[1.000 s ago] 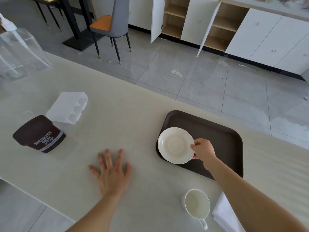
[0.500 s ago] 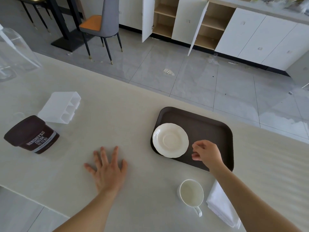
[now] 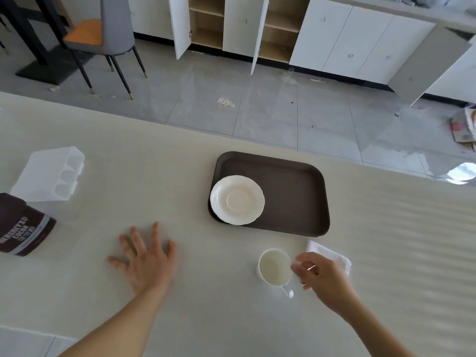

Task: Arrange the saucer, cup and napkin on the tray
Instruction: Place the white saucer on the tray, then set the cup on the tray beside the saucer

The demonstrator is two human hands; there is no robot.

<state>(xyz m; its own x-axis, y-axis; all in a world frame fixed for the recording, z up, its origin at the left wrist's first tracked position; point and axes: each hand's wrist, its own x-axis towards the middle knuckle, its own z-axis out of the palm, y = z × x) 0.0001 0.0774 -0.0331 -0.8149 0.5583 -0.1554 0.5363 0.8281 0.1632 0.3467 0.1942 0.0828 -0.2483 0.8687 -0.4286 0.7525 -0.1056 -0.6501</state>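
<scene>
Bright, even daylight with soft motion blur and wide-angle bending

Light is diffuse, so the tray (image 3: pixel 296 191) casts only a thin, faint shadow along its near rim. Beyond the tray the grey floor (image 3: pixel 283 112) carries pale, washed-out sheen, and far right of the tray a blown-out white glare patch (image 3: pixel 462 172) sits on the tiles. The right hand (image 3: pixel 322 282), just near of the tray, is smeared by movement. Cabinet lines far beyond the tray lean and curve toward the edges.

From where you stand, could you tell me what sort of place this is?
Probably a kitchen or dining room: a long pale counter, white floor cabinets with wooden shelves, and a dining chair on the tiled floor.
</scene>
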